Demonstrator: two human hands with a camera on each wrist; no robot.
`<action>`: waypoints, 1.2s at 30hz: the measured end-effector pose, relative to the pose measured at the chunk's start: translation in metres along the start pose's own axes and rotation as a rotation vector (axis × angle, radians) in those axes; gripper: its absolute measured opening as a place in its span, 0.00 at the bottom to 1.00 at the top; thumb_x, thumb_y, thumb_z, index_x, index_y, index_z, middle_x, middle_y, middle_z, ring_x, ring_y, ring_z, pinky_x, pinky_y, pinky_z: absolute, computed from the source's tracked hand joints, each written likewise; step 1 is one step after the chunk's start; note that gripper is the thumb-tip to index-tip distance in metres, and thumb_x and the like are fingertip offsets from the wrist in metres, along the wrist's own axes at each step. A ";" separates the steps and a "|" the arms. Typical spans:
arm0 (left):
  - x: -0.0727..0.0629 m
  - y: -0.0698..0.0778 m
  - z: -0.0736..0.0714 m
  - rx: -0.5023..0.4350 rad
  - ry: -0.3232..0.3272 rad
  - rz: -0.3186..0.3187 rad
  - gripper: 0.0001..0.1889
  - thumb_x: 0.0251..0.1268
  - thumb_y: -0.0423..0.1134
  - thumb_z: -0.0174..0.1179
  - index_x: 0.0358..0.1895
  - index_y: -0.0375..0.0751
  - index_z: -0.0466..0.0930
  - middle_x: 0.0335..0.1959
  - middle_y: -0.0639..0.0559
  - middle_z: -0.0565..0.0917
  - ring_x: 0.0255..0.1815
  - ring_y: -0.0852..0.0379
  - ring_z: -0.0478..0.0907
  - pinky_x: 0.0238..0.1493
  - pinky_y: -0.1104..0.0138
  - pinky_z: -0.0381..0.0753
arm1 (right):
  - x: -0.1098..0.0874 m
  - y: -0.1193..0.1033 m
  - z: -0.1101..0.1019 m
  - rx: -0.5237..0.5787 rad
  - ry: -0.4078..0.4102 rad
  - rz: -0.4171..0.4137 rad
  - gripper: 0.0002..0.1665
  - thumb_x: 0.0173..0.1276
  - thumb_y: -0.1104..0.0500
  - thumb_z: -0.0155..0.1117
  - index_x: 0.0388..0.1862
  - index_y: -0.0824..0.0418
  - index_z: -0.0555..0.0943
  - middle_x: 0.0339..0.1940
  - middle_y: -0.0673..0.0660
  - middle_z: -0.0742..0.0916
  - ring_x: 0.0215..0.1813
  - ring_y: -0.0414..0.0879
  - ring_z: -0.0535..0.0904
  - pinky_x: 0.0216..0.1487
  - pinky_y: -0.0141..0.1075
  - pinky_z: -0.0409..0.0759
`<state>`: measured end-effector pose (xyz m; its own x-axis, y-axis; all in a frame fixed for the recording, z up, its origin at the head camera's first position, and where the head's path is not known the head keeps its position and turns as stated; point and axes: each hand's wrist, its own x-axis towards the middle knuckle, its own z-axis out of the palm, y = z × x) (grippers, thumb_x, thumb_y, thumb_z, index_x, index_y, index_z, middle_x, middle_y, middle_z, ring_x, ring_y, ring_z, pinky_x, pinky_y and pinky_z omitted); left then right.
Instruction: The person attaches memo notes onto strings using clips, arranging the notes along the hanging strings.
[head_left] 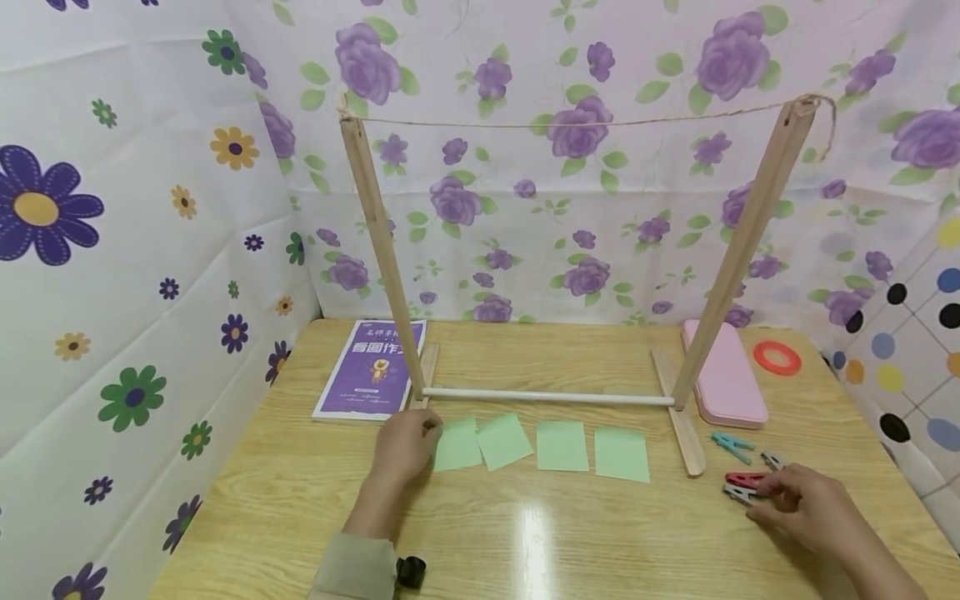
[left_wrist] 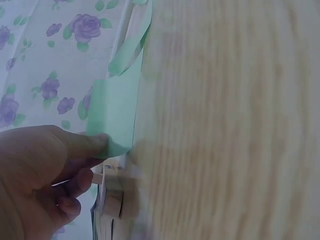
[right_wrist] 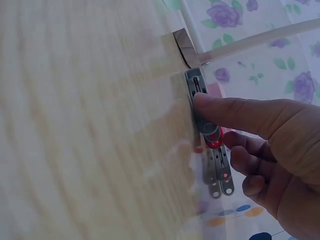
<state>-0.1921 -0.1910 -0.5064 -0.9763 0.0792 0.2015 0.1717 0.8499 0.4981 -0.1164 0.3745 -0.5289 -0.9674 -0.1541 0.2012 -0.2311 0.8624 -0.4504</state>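
At the left end of a row of green paper notes, my left hand [head_left: 402,446] pinches the edge of the leftmost note [head_left: 457,450]. The left wrist view shows the thumb on the face of this green note [left_wrist: 117,112], its corner by the fingertips. Over on the right, my right hand [head_left: 810,507] holds a grey clothespin [head_left: 739,494] between thumb and fingers, close over the table. In the right wrist view the thumb lies along the grey clothespin [right_wrist: 200,107]. Right beside it are a red clothespin [head_left: 744,479] and another grey clothespin [head_left: 774,460]; a blue clothespin [head_left: 732,446] lies farther back.
Behind the notes stands a wooden frame [head_left: 731,267] with a white rod [head_left: 547,397] low down and a string [head_left: 510,126] across its top. A purple book [head_left: 360,379] lies at left; a pink case [head_left: 727,383] and a red ring [head_left: 777,344] lie at right.
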 end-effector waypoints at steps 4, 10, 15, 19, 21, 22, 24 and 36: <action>-0.001 -0.001 -0.004 -0.110 0.099 -0.028 0.04 0.64 0.32 0.69 0.38 0.44 0.90 0.36 0.50 0.90 0.30 0.55 0.85 0.32 0.60 0.87 | 0.001 -0.001 0.000 0.010 0.003 -0.031 0.17 0.43 0.60 0.88 0.27 0.50 0.85 0.25 0.41 0.76 0.26 0.32 0.66 0.21 0.28 0.67; -0.003 0.002 -0.010 -0.324 0.187 -0.042 0.07 0.66 0.29 0.67 0.44 0.39 0.90 0.40 0.43 0.89 0.18 0.60 0.77 0.17 0.71 0.80 | 0.002 0.001 -0.007 -0.021 -0.090 0.009 0.16 0.49 0.59 0.85 0.25 0.50 0.81 0.27 0.45 0.77 0.27 0.32 0.68 0.23 0.29 0.72; -0.003 0.005 -0.013 -0.528 0.256 -0.114 0.08 0.69 0.26 0.63 0.48 0.32 0.87 0.36 0.38 0.88 0.24 0.46 0.86 0.24 0.64 0.89 | -0.003 0.000 -0.007 0.000 0.009 0.016 0.13 0.57 0.58 0.81 0.26 0.50 0.82 0.30 0.47 0.79 0.27 0.32 0.67 0.21 0.28 0.69; -0.004 0.008 -0.015 -0.599 0.302 -0.165 0.09 0.69 0.27 0.64 0.49 0.30 0.86 0.35 0.38 0.87 0.36 0.39 0.88 0.36 0.63 0.91 | -0.007 -0.004 -0.005 0.062 0.124 0.073 0.08 0.62 0.58 0.78 0.32 0.54 0.84 0.28 0.47 0.81 0.25 0.32 0.70 0.19 0.27 0.70; -0.004 0.009 -0.017 -0.612 0.323 -0.186 0.08 0.68 0.28 0.65 0.48 0.31 0.87 0.38 0.38 0.88 0.40 0.41 0.88 0.40 0.68 0.90 | -0.008 -0.008 -0.005 0.107 0.169 0.116 0.08 0.63 0.58 0.78 0.36 0.56 0.84 0.27 0.46 0.84 0.26 0.32 0.73 0.20 0.26 0.74; -0.004 0.009 -0.018 -0.613 0.331 -0.190 0.08 0.68 0.29 0.66 0.48 0.32 0.87 0.38 0.39 0.88 0.40 0.43 0.88 0.40 0.71 0.90 | -0.007 -0.010 -0.005 0.149 0.185 0.136 0.10 0.63 0.58 0.78 0.39 0.58 0.84 0.27 0.45 0.85 0.26 0.32 0.76 0.21 0.25 0.76; -0.004 0.011 -0.019 -0.623 0.337 -0.188 0.08 0.68 0.29 0.66 0.48 0.33 0.88 0.38 0.39 0.88 0.40 0.44 0.87 0.41 0.74 0.88 | -0.005 -0.015 -0.006 0.271 0.200 0.187 0.16 0.62 0.59 0.78 0.47 0.59 0.83 0.31 0.43 0.87 0.29 0.32 0.80 0.26 0.24 0.81; -0.007 0.026 -0.032 -0.752 0.239 -0.156 0.10 0.71 0.26 0.61 0.51 0.30 0.85 0.41 0.37 0.88 0.39 0.53 0.89 0.46 0.66 0.89 | 0.011 -0.046 -0.002 1.343 0.216 0.316 0.16 0.73 0.70 0.62 0.53 0.56 0.88 0.32 0.47 0.87 0.26 0.37 0.76 0.20 0.27 0.75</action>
<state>-0.1767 -0.1864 -0.4683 -0.9564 -0.1975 0.2152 0.1614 0.2564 0.9530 -0.1157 0.3338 -0.5043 -0.9901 0.1399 0.0092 -0.0496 -0.2884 -0.9562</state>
